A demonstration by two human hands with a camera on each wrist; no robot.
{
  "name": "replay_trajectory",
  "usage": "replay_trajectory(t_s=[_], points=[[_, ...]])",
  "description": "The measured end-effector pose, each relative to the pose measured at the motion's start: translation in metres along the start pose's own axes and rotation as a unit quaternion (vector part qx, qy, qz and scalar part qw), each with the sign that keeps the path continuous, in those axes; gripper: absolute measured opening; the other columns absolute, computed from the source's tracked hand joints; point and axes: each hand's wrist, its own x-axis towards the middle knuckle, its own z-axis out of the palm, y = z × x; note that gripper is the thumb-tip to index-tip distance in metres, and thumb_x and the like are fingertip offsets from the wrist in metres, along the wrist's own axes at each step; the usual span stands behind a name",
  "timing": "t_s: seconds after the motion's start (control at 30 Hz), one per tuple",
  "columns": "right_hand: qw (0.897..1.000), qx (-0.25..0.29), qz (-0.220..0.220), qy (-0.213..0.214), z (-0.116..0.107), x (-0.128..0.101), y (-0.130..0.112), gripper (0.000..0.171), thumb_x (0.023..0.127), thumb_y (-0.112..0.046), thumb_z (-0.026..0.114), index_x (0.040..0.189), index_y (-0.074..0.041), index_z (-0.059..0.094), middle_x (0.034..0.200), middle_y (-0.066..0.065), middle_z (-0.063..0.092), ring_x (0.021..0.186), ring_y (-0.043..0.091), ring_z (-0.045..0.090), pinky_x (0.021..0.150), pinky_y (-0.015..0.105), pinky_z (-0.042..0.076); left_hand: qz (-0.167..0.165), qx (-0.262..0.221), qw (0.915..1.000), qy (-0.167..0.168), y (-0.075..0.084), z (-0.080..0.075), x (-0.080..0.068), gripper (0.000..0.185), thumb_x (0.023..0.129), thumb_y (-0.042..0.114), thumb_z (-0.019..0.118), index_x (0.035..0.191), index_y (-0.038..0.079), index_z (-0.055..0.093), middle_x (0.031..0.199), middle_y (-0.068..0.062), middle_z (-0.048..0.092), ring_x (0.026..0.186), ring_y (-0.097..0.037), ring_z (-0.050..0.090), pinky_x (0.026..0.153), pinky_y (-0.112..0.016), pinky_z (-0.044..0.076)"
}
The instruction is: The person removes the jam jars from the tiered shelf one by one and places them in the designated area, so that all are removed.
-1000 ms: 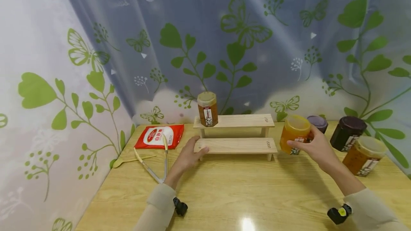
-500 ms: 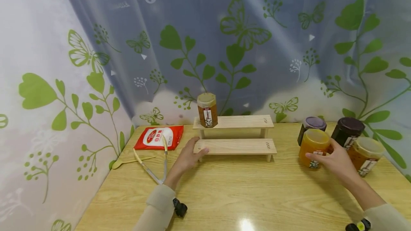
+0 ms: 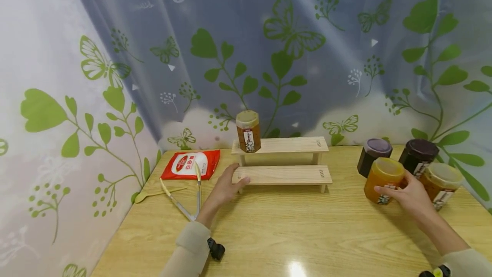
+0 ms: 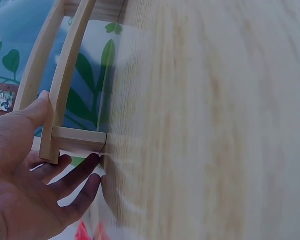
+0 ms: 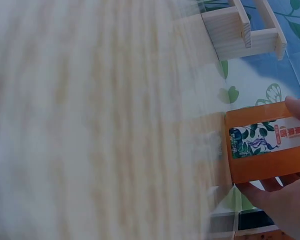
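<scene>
Okay, left to right from my feed. Red-and-white plastic pouch (image 3: 191,164) lies flat at the counter's (image 3: 292,230) back left, pale wooden spoon (image 3: 153,193) and metal tongs (image 3: 187,198) just in front of it. My left hand (image 3: 224,188) rests against the left end of the two-step pale wooden rack (image 3: 282,174), fingers (image 4: 72,175) straight and relaxed, thumb on the lower step's edge, nothing gripped. Small brown jar with a tan lid (image 3: 247,131) stands upright on the upper step's left end. Well right of the rack, my right hand (image 3: 409,193) grips the orange jar with a yellow lid (image 3: 382,181), fingers (image 5: 270,186) curled round its labelled side; the jar is tilted slightly on the counter. Just behind it: purple-lidded dark jar (image 3: 373,156), dark-lidded dark jar (image 3: 417,157), amber jar with a tan lid (image 3: 440,185).
</scene>
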Motion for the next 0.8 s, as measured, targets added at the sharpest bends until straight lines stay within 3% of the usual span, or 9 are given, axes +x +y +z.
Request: replay_trajectory(t_s=[0.23,0.43,0.53,0.67,0.8], points=[[1.0,0.024,-0.005,-0.009,0.0,-0.001,0.007,0.073,0.098,-0.026,0.075,0.153,-0.003,0.032,0.108,-0.016,0.051,0.093,0.003,0.046,0.073,0.018,0.04,-0.002,-0.005,1.0,0.003,-0.002,0.001,-0.001,0.076,0.102,0.041,0.067,0.159,0.003,0.034,0.165,-0.023,0.033,0.152,-0.042,0.03,0.123,-0.06,0.026],[0.997,0.077,-0.019,-0.026,0.0,-0.001,0.01,0.063,0.1,-0.021,0.072,0.15,-0.03,0.035,0.111,-0.016,0.047,0.096,0.004,0.043,0.075,0.021,0.039,-0.005,-0.007,1.0,0.002,-0.002,0.0,-0.001,0.076,0.102,0.041,0.067,0.159,0.004,0.034,0.165,-0.022,0.033,0.152,-0.042,0.03,0.122,-0.061,0.026],[0.995,0.093,-0.023,-0.031,0.0,-0.001,0.01,0.058,0.1,-0.019,0.071,0.141,-0.038,0.035,0.107,-0.009,0.045,0.092,0.008,0.042,0.072,0.026,0.039,-0.005,-0.004,1.0,0.001,-0.002,0.001,-0.001,0.076,0.102,0.042,0.067,0.159,0.004,0.034,0.165,-0.022,0.033,0.153,-0.042,0.029,0.122,-0.06,0.027],[0.993,0.108,-0.023,-0.035,0.0,-0.001,0.01,0.058,0.1,-0.017,0.071,0.139,-0.038,0.033,0.104,-0.01,0.046,0.089,0.007,0.044,0.072,0.024,0.04,-0.006,-0.005,1.0,0.001,-0.002,0.001,-0.001,0.076,0.102,0.041,0.067,0.159,0.003,0.034,0.165,-0.022,0.033,0.153,-0.042,0.029,0.123,-0.06,0.026],[0.992,0.123,-0.019,-0.031,0.0,-0.001,0.011,0.062,0.1,-0.017,0.071,0.144,-0.029,0.029,0.113,-0.016,0.046,0.096,-0.003,0.048,0.077,0.015,0.042,-0.008,-0.005,1.0,0.001,-0.001,0.002,-0.001,0.076,0.102,0.04,0.067,0.16,0.004,0.034,0.165,-0.022,0.032,0.153,-0.041,0.028,0.123,-0.06,0.026]])
